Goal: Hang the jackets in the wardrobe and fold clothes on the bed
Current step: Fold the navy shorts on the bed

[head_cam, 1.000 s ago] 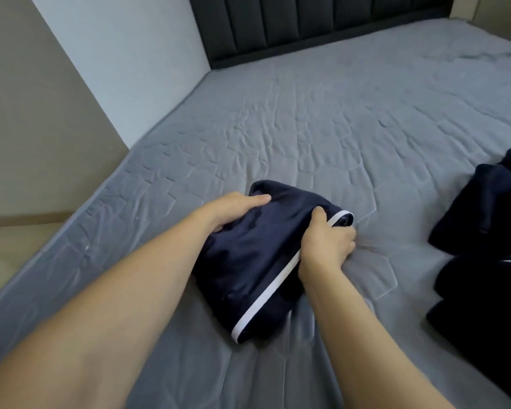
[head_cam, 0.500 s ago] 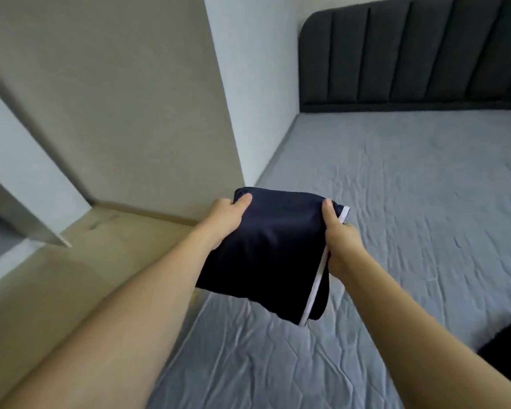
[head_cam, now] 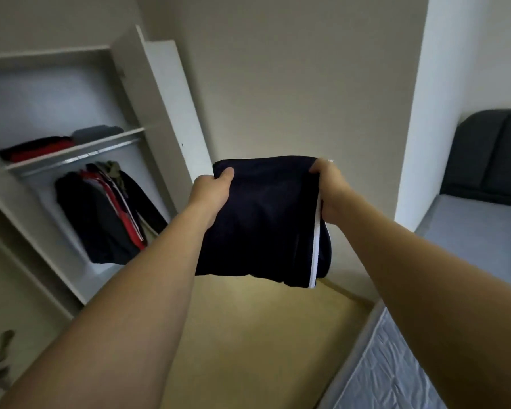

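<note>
Hands hold a folded navy garment (head_cam: 263,219) up in the air, above the tan floor (head_cam: 248,349). The left hand (head_cam: 211,191) grips its left edge, thumb on top and fingers hidden beneath the cloth; the right hand (head_cam: 328,187) pinches the right edge, beside a white stripe (head_cam: 315,249) that runs down that side. No brand, label or writing can be read on the garment. Left of the left hand stands an open wardrobe (head_cam: 165,113), where dark and red jackets (head_cam: 106,216) hang under a shelf (head_cam: 74,152) bearing folded clothes (head_cam: 39,146), red and black and, it seems, grey, though the blur makes that uncertain. Right of and below the right hand lies the bed (head_cam: 469,231), grey-covered, with a dark padded headboard (head_cam: 490,154) at its far end.
</note>
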Action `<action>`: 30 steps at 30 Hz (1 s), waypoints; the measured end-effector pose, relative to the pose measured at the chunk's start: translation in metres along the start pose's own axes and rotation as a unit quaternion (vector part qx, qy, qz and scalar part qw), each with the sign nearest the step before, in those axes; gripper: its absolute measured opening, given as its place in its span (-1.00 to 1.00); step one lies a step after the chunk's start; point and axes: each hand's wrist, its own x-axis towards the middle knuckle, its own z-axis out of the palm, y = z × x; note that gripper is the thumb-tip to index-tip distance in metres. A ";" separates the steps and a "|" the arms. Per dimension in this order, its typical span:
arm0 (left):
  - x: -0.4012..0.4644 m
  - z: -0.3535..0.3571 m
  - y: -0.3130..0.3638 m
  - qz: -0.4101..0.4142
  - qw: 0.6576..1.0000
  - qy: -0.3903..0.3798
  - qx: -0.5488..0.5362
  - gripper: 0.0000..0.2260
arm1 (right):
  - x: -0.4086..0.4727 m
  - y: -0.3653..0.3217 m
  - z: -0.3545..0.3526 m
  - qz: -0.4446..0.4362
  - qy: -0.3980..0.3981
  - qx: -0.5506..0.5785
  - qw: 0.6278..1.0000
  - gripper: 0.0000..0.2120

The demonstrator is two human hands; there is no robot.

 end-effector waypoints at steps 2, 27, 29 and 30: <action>0.021 -0.046 0.004 0.009 0.999 0.033 -0.004 -0.67 | 0.009 -0.012 0.053 -0.012 -0.017 -0.009 1.000 -0.77; 0.540 -0.365 -0.133 -0.047 0.963 0.266 -0.012 -0.46 | 0.475 0.024 0.591 -0.003 -0.234 -0.063 0.970 -0.69; 0.584 -0.392 -0.145 -0.045 0.959 0.277 -0.026 -0.53 | 0.511 0.029 0.635 -0.005 -0.246 -0.074 0.966 -0.67; 0.607 -0.405 -0.150 -0.041 0.958 0.282 -0.038 -0.57 | 0.530 0.032 0.658 -0.012 -0.248 -0.081 0.965 -0.65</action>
